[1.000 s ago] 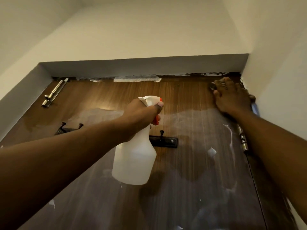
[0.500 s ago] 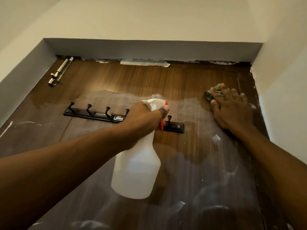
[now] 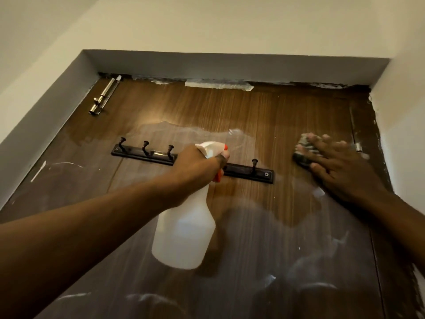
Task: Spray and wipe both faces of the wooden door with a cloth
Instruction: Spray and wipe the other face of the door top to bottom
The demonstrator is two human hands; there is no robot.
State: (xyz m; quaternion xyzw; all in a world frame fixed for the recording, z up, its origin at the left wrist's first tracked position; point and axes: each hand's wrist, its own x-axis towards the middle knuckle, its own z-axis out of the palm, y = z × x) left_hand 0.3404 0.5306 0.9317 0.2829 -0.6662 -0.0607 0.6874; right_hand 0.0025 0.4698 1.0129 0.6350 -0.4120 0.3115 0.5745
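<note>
The brown wooden door [image 3: 264,116] fills the view from below, with wet, streaky patches across its middle and lower face. My left hand [image 3: 195,169] grips the neck of a white spray bottle [image 3: 184,236] with a red trigger, held close in front of the door's centre. My right hand [image 3: 338,166] lies flat on the door near its right edge, fingers spread, pressing a grey cloth [image 3: 303,148] against the wood. Only the cloth's left part shows beyond my fingers.
A black hook rail [image 3: 147,154] is screwed across the door, partly hidden behind my left hand. A metal bolt latch [image 3: 103,97] sits at the top left corner. A hinge [image 3: 357,147] shows by the right frame. White walls and the lintel [image 3: 230,65] box in the door.
My right hand has slid the cloth down from the door's top right corner. The view has shifted, showing more of the hook rail. The bottle has stayed in front of the door's centre.
</note>
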